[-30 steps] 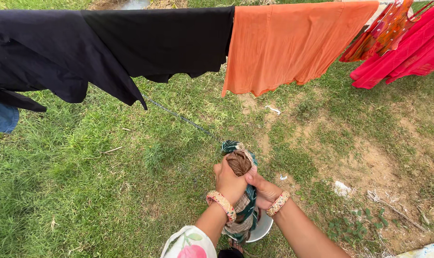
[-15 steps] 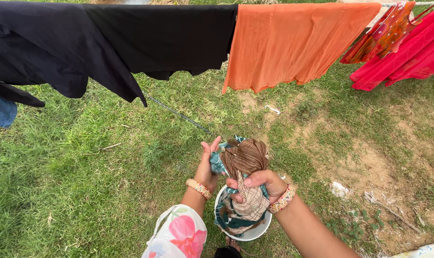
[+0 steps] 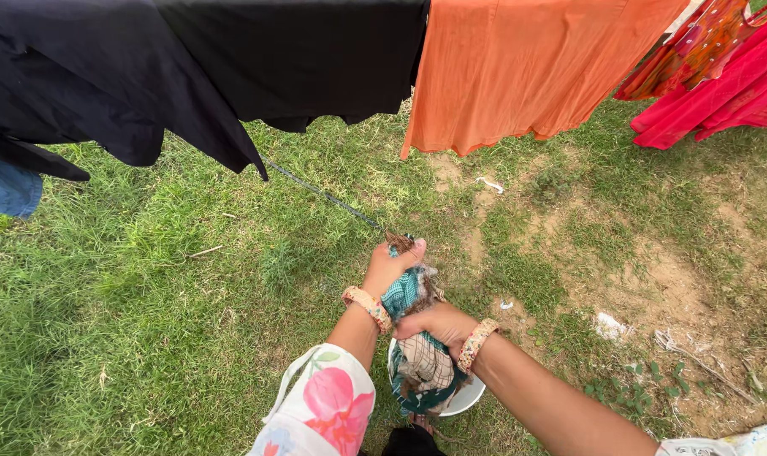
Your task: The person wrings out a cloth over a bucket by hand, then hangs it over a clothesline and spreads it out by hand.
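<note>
1. Our left hand (image 3: 389, 268) has its fingers clamped round the upper end of a twisted cloth (image 3: 417, 338), a teal and brown checked piece, with the thumb up by the frayed top.
2. Our right hand (image 3: 438, 323) is closed on the same cloth lower down, knuckles facing us, fingers wrapped tight around the roll.
3. Half a second ago the left hand was open, fingers spread beside the bundle; now it has shut on the cloth again, so both hands grip it, one above the other. We judge that a fresh wringing grip has just been taken.
4. The cloth hangs from our hands straight down into a white bowl (image 3: 468, 399) on the grass (image 3: 147, 321), its lower folds lying inside the rim.
5. Further out, a clothesline carries a black garment (image 3: 231, 59), an orange garment (image 3: 518, 67) and red garments (image 3: 721, 84) above the patchy ground.
</note>
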